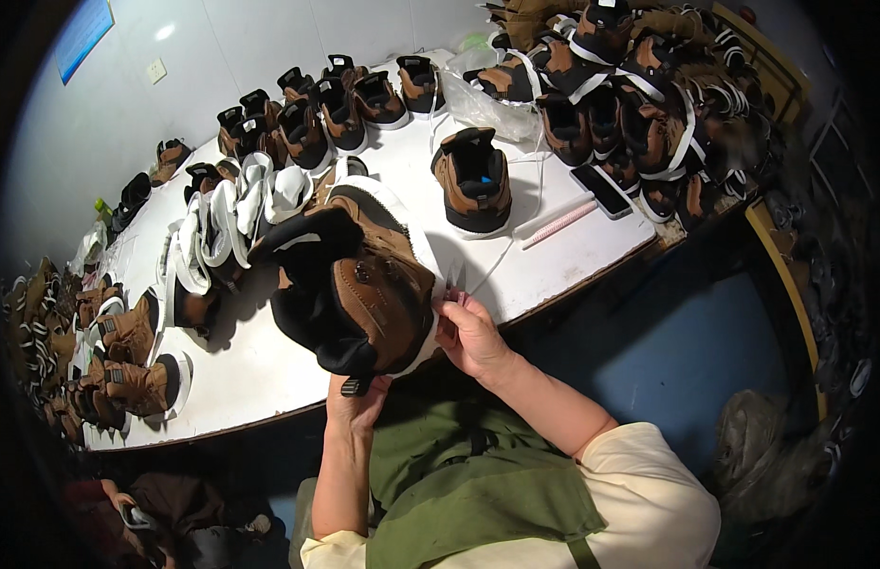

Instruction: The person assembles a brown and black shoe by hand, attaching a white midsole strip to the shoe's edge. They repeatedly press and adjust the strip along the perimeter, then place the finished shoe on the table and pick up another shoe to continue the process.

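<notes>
A brown and black shoe [383, 303] with a white sole edge is held up over the near edge of the table, tilted, its dark collar toward the left. My left hand [357, 403] is closed on its lower heel end, the fingers partly hidden beneath it. My right hand [473, 334] is closed beside the white sole edge, around a small two-pointed tool [455, 284] with pinkish grips; the fingers cover most of it. Another brown and black shoe [471, 185] stands upright on the table beyond my right hand.
The white table [563, 275] carries a phone [601, 192], a pink and white stick-like item [559, 225], and white-soled pieces [212, 223] at left. Rows of shoes [302, 128] line the back; a high shoe pile [639, 104] fills the right. Another person's hand [124, 499] shows at lower left.
</notes>
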Demonstrator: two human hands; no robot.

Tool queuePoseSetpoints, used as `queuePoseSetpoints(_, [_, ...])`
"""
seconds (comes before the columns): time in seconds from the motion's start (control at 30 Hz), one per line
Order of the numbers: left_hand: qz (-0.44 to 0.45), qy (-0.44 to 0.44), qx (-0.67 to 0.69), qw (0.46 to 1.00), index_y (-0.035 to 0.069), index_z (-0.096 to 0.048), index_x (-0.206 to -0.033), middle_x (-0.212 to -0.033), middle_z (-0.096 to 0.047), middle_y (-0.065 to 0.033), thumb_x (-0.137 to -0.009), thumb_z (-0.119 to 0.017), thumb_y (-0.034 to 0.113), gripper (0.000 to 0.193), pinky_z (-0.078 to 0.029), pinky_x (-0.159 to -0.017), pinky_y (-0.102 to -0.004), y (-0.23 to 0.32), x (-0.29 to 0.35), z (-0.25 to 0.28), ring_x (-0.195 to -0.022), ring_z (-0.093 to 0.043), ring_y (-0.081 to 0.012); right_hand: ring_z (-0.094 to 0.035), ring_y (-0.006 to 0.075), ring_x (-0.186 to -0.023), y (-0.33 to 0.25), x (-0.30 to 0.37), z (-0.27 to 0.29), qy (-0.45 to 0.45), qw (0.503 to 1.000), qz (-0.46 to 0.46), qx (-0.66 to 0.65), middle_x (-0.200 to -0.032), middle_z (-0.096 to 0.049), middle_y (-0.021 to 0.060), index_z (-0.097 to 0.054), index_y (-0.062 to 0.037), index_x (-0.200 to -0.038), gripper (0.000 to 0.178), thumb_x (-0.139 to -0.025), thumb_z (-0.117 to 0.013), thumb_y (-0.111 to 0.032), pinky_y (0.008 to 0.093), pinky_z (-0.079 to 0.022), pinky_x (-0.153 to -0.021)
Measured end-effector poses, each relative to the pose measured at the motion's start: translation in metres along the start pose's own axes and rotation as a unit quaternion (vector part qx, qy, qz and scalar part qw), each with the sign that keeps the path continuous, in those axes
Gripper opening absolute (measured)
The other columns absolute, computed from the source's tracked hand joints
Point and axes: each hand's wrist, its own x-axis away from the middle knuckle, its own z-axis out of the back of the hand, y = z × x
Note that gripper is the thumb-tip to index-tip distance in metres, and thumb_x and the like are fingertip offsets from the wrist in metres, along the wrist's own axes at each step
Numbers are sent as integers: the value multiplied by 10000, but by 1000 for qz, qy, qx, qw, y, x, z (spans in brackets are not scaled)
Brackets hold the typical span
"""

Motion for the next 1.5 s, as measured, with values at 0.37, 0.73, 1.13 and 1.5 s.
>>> queuePoseSetpoints(0.37, [79,-143,3,987,13,-541,-1186,-1096,-632,-153,-781,-651,83,425,-527,-842,-474,3,2,35,-979,-622,-316,-474,74,-571,-39,4,-28,-64,955,58,283,-658,-489,-30,-530,-29,-808,76,-860,-546,-83,247,-398,-489])
queuePoseSetpoints(0.73, [103,-15,21,994,61,-514,-1205,-1181,-556,-122,-835,-636,77,390,-479,-962,-447,-34,-7,30,-1031,-560,-284,-417,102,-599,-12,-1,-26,29,833,278,477,-659,-452,44,-468,14,-859,102,-888,-509,-75,292,-389,-547])
queuePoseSetpoints(1.13, [-37,-51,-130,990,120,-428,-1330,-1348,-464,-109,-889,-568,142,463,-412,-1016,-440,-41,-8,25,-1215,-469,-279,-483,99,-547,-28,7,5,-20,839,120,531,-601,-491,57,-465,21,-822,122,-898,-517,-59,277,-422,-517])
queuePoseSetpoints(1.5, [-34,23,-142,989,26,-408,-1340,-1291,-491,-83,-956,-507,206,436,-437,-982,-352,-37,5,-4,-1158,-502,-214,-556,213,-565,-23,7,13,-31,767,233,596,-645,-550,114,-491,-4,-889,39,-857,-489,-26,326,-450,-559])
